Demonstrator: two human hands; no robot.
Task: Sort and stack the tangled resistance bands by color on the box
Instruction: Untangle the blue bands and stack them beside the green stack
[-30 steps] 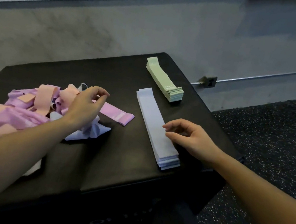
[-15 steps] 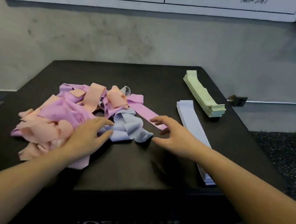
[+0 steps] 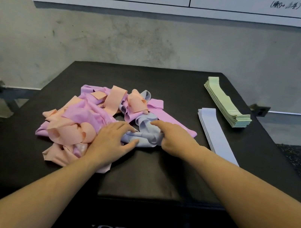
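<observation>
Lying bunched at the centre of the black box (image 3: 156,174), the pale blue band (image 3: 146,131) sits between both hands, part of the tangled pile (image 3: 85,121) of pink, peach and blue bands. The left hand (image 3: 111,140) rests on the pile's near right edge, fingers loosely spread, thumb against the blue band's near side. The right hand (image 3: 173,138) lies on the band's other side, index finger extended over it; whether its lower fingers pinch the fabric cannot be determined, since they are hidden. Much of the blue band runs under other bands. Right of the right hand lies the flat blue stack (image 3: 215,132), its near end behind the forearm; beyond it, the green stack (image 3: 226,104) near the box's right edge. Bare box surface lies nearer than both hands
</observation>
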